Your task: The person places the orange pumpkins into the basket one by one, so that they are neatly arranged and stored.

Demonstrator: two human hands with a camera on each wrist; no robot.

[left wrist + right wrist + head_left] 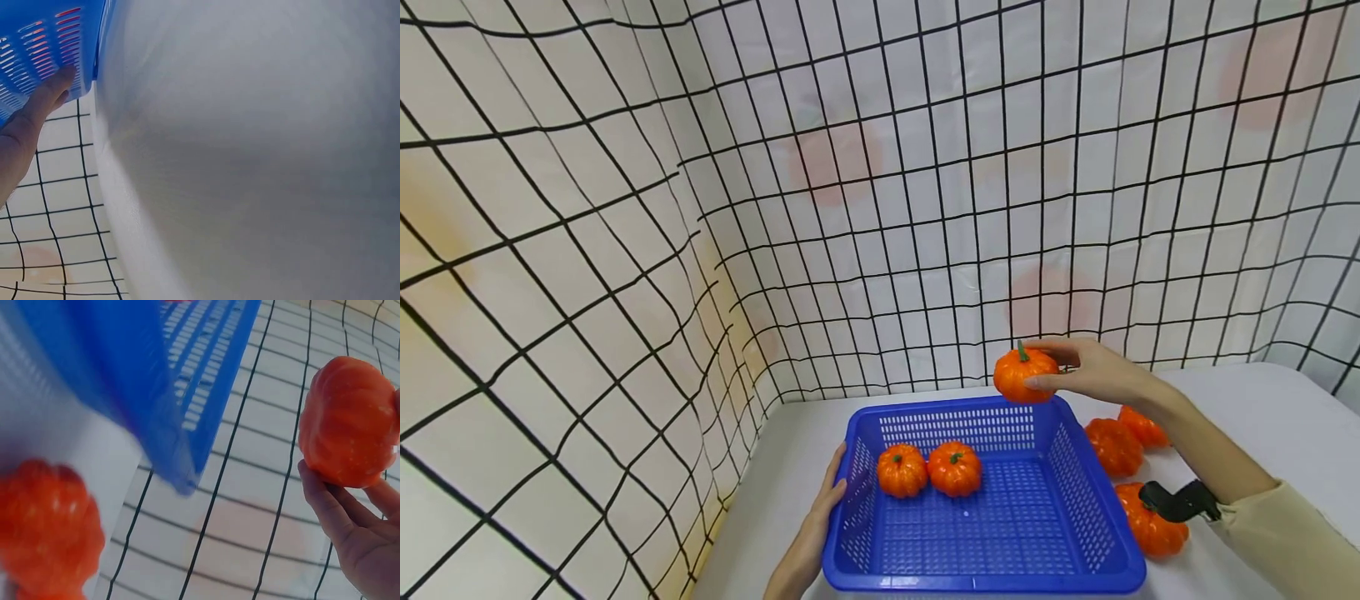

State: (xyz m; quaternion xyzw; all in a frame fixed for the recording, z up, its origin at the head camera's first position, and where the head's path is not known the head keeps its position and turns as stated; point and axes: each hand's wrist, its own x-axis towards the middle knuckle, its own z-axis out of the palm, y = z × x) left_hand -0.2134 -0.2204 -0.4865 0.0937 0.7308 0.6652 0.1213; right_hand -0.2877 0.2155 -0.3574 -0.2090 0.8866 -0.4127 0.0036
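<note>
In the head view my right hand (pixel 1097 372) grips a small orange pumpkin (pixel 1026 377) with a green stem, above the far right corner of a blue basket (pixel 985 582). The right wrist view shows the fingers and thumb around this same pumpkin (pixel 350 422). Two more pumpkins, a left one (pixel 902 471) and a right one (pixel 955 468), sit side by side inside the basket toward its far left. My left hand (pixel 812 529) rests along the basket's left side, and the left wrist view has its straight fingers touching the slotted outer wall (pixel 53 47).
Right of the basket on the white table (pixel 1247 417) lie several pumpkins: one near my sleeve (pixel 1153 525), one farther back (pixel 1114 447) and another partly behind my forearm (pixel 1142 427). Black grid netting (pixel 925 208) over white sheeting rises behind and at the left.
</note>
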